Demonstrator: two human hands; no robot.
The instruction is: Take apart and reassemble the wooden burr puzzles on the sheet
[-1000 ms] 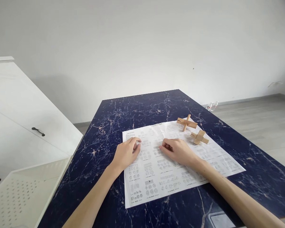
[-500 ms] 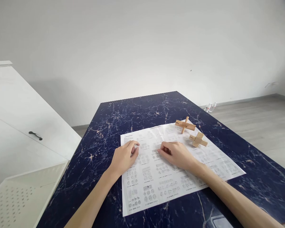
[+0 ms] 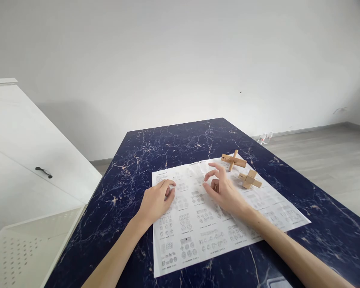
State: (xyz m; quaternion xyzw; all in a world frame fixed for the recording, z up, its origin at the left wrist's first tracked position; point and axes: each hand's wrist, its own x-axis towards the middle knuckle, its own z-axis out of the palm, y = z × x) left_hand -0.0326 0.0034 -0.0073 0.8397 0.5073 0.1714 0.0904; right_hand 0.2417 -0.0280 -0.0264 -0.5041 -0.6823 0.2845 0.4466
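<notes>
Both hands are apart from each other over a big printed sheet (image 3: 195,234), fingers loosely bent with a gap to the thumb on each. Left hand (image 3: 156,200) sits across the sheet's left edge, fingertips pointing in over the paper; right hand (image 3: 223,190) is around the middle of it, index finger raised and curving out, forearm crossing the sheet's near edge. Can't really tell how firmly either one is resting on the paper. As for the wooden bits: two cross-shaped pieces are on the sheet by its far right corner, beyond the right hand and well away from the left. The darker wooden cross (image 3: 234,161) is right up at that corner, with a slim stick tilted through it, and the paler wooden cross (image 3: 250,179) is just nearer, by the sheet's right edge, close to the right hand but not touching it. Writing-wise, each cross has a dark mark on its left arm; the darker one's could be a 6 or a 3, no idea on the other. The sheet has a heading along its far edge plus rows of little line drawings with captions, all too tiny to read. Surface (image 3: 165,146) underneath is dark blue with pale veins.
</notes>
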